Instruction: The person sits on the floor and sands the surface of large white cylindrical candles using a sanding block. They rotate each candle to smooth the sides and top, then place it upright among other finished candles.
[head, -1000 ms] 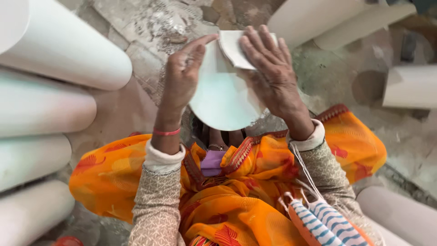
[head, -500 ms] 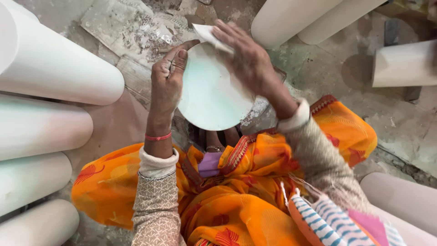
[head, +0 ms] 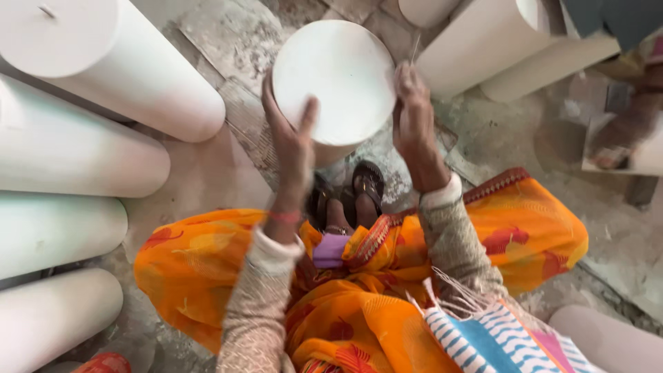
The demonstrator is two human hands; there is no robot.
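— What have the fingers got hold of?

— The left hand [head: 293, 141] is curled round the near side of a white cylinder [head: 333, 83], thumb lying up across its flat round end, the other fingers wrapped behind the wall. The right hand [head: 413, 114] presses against the opposite side, fingers bent close together; whether they pinch anything thin I cannot tell — the hand is blurred.

— And the cylinder itself?

— Chalk-white and matt, its end face a plain smooth disc turned up toward the camera, with only a short stretch of wall showing beneath it. It is held between both hands above the dusty floor [head: 228, 41], just beyond the person's sandalled feet [head: 359, 190].

— What lies around?

— Long white rolls [head: 90, 159] lie side by side on the left, more white tubes [head: 483, 48] lean at the upper right, and orange cloth [head: 207, 262] spreads over the knees.
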